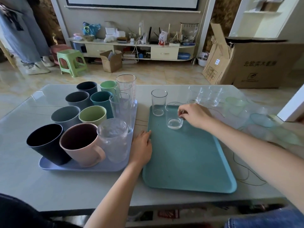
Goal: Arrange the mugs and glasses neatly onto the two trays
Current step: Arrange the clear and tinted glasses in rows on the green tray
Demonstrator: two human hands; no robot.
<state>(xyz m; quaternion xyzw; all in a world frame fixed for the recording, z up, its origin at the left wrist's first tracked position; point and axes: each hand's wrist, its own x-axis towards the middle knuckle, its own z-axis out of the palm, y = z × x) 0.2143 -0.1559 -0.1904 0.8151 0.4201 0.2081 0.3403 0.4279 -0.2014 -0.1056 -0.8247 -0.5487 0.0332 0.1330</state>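
Observation:
A lilac tray on the left carries several coloured mugs, among them a pink one and a black one, plus several clear glasses. A teal tray lies to its right. At that tray's far end stand a tall clear glass and a short clear glass. My right hand pinches the short glass at its rim. Between the two trays my left hand rests flat on the table, fingertips touching the teal tray's left edge.
Two more clear glasses stand on the table beyond the teal tray. Pale green and blue translucent cups lie at the far right. A thin dark cord loops on the table right of the tray.

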